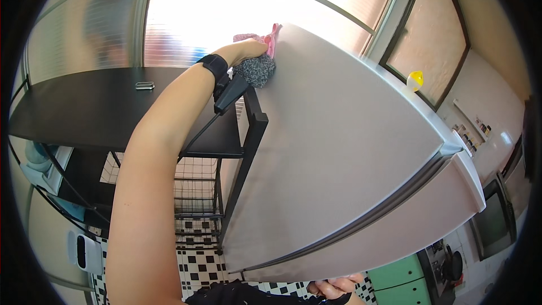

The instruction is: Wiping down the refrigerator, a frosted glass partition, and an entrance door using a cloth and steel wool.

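My left hand (254, 48) is at the far top corner of a light grey refrigerator's side panel (338, 123). It grips a pink cloth (272, 41), and a fluffy grey cleaning pad or cloth (255, 71) hangs just under the fingers. Whether the two are one piece, I cannot tell. A black strap with a cabled device sits on the left wrist. Low in the view, my right hand (334, 287) has its fingers curled by the lower edge of the refrigerator door (381, 228); the door's edge hides part of it.
A black shelf rack (84, 106) with wire baskets (197, 186) stands left of the refrigerator, a small metallic object (145, 85) on its top. Behind are framed window panes (254, 4). Green cabinets (398, 277) and a stove with a black pan (454, 265) are at lower right.
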`<state>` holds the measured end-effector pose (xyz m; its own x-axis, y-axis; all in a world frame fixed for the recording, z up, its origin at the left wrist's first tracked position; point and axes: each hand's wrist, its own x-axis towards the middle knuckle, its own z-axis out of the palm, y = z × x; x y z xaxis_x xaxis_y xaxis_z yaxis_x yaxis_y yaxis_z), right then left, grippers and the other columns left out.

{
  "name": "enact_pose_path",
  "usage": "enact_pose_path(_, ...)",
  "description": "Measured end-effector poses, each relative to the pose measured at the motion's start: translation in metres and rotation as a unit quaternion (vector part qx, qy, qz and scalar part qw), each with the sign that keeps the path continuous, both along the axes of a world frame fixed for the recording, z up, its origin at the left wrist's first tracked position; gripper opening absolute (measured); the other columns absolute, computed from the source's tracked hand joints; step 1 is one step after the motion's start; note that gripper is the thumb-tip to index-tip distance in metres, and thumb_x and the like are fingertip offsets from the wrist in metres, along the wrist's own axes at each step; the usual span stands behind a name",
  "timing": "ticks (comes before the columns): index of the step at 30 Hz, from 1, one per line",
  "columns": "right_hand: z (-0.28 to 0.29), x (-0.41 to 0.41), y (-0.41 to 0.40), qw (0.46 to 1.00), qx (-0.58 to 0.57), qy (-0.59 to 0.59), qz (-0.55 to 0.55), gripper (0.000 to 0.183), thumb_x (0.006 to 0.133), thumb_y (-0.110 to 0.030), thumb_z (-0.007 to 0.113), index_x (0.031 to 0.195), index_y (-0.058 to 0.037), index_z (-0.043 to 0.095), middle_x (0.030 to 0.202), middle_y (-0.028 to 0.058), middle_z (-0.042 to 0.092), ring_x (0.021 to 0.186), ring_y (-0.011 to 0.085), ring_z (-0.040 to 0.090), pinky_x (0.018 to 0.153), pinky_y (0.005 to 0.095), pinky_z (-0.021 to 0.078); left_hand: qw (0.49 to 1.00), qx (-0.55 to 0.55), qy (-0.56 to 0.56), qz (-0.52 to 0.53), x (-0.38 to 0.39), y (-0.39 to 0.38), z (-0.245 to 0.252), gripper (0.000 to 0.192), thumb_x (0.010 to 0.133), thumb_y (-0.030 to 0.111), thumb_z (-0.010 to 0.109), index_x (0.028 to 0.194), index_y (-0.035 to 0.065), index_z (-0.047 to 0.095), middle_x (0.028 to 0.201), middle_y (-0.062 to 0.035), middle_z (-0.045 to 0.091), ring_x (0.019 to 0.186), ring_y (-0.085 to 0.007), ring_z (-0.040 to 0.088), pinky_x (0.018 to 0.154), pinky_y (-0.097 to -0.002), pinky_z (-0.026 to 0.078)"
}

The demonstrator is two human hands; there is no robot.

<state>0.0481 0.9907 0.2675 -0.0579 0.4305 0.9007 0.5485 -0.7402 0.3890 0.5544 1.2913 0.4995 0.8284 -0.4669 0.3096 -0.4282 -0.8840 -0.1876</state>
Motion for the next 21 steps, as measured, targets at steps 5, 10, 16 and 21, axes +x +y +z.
enact_pose_path(5, 0.017, 0.004, -0.003, 0.999, 0.02, -0.024, -0.014, 0.008, 0.073, -0.026, 0.064, 0.075, -0.0264, 0.056, 0.094, -0.0032, 0.049, 0.096, 0.0177, 0.042, 0.086, 0.0358, 0.0322, 0.851, -0.408, 0.321, -0.082, -0.141, -0.052, 0.033, 0.042, 0.095, 0.039, 0.041, 0.107, 0.0039, 0.061, 0.094, -0.012, 0.067, 0.084, -0.0182, 0.066, 0.069, -0.0272, 0.052)
enact_pose_path(10, 0.027, 0.01, 0.015, 0.999, 0.044, -0.02, -0.015, 0.012, 0.067, -0.024, 0.058, 0.075, -0.0318, 0.053, 0.088, -0.008, 0.046, 0.097, 0.0177, 0.04, 0.089, 0.0358, 0.0341, 0.826, -0.424, 0.338, -0.155, -0.196, -0.033, 0.039, 0.04, 0.091, 0.032, 0.047, 0.103, -0.0036, 0.06, 0.085, -0.0114, 0.067, 0.062, -0.0152, 0.065, 0.046, -0.0238, 0.049)
enact_pose_path(16, 0.03, 0.008, 0.008, 0.999, -0.013, 0.004, -0.039, 0.009, 0.075, -0.026, 0.054, 0.071, -0.0219, 0.047, 0.098, 0.0017, 0.04, 0.104, 0.0253, 0.035, 0.087, 0.0429, 0.0333, 0.906, -0.296, 0.192, -0.234, -0.303, -0.041, 0.026, 0.042, 0.084, 0.036, 0.05, 0.086, -0.0037, 0.064, 0.078, -0.0199, 0.064, 0.063, -0.0247, 0.065, 0.054, -0.0341, 0.05)
enact_pose_path(21, 0.035, 0.008, 0.012, 0.999, 0.034, 0.002, -0.031, 0.016, 0.064, -0.02, 0.06, 0.076, -0.0289, 0.056, 0.092, -0.004, 0.045, 0.103, 0.0198, 0.038, 0.094, 0.0377, 0.033, 0.921, -0.316, -0.011, -0.227, -0.366, -0.063, -0.077, 0.033, 0.082, 0.028, 0.051, 0.066, 0.0012, 0.061, 0.062, -0.0161, 0.061, 0.059, -0.0351, 0.062, 0.059, -0.0451, 0.05)
